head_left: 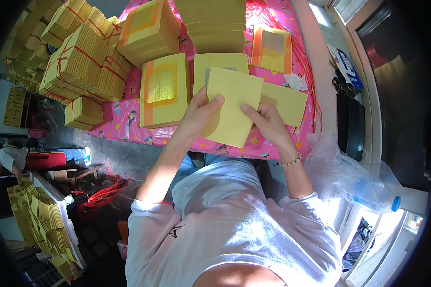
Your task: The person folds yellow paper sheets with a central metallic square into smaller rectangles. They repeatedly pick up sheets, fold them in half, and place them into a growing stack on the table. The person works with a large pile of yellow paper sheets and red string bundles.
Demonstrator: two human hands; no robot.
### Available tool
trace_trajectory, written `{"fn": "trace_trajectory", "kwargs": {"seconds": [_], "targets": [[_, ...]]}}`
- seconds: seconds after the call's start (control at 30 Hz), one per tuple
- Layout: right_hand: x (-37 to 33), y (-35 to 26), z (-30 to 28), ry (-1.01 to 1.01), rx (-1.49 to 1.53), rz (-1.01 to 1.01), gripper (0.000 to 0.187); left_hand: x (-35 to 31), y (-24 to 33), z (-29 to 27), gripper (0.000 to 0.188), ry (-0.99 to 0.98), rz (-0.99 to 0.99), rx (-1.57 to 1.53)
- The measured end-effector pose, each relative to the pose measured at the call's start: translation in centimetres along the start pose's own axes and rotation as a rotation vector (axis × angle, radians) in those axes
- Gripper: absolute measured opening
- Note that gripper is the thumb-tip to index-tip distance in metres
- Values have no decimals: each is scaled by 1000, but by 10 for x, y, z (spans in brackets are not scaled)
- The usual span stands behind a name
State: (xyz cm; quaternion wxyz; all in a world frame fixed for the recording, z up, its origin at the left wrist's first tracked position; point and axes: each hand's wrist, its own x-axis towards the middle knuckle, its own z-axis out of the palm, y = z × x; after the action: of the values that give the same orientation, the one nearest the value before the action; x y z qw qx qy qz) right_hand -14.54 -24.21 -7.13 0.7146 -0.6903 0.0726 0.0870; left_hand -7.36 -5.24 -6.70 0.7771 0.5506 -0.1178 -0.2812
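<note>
My left hand (198, 112) and my right hand (268, 123) hold yellow paper (234, 95) by its two sides, thumbs on top. Whether it is one sheet or a thin stack I cannot tell. It is tilted over the near edge of the pink patterned tablecloth (129, 136). Under and behind it lies more yellow paper (220, 60), with a grey patch partly hidden. To the right, by my right hand, is plain yellow paper (292, 103). Left of my left hand stands a yellow paper stack with a gold foil square (162, 88).
Bundles tied with red string (76, 64) are piled at the left. Tall paper stacks (210, 24) stand at the back, and a silver-patched stack (273, 45) at the back right. Red strings (304, 62) run along the right edge. A clear plastic bag (340, 167) lies right. Another person (14, 158) is far left.
</note>
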Motion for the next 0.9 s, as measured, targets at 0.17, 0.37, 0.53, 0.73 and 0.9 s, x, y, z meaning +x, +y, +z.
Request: {"fn": "trace_trajectory", "kwargs": {"seconds": [0.17,0.37,0.53,0.73,0.9], "targets": [[-6,-1,1,-22,50,15,32,0,0,3,40,13,9,-19],[-17,7,5,-20,68,-19,25,0,2,7,34,45,83,82],[-22,5,4,-64,-3,36,23,0,7,11,32,96,154,163],[-29,20,10,-34,109,19,23,-1,17,17,30,171,176,150],[-32,31,6,-75,175,55,26,-2,18,17,30,114,184,218]]}}
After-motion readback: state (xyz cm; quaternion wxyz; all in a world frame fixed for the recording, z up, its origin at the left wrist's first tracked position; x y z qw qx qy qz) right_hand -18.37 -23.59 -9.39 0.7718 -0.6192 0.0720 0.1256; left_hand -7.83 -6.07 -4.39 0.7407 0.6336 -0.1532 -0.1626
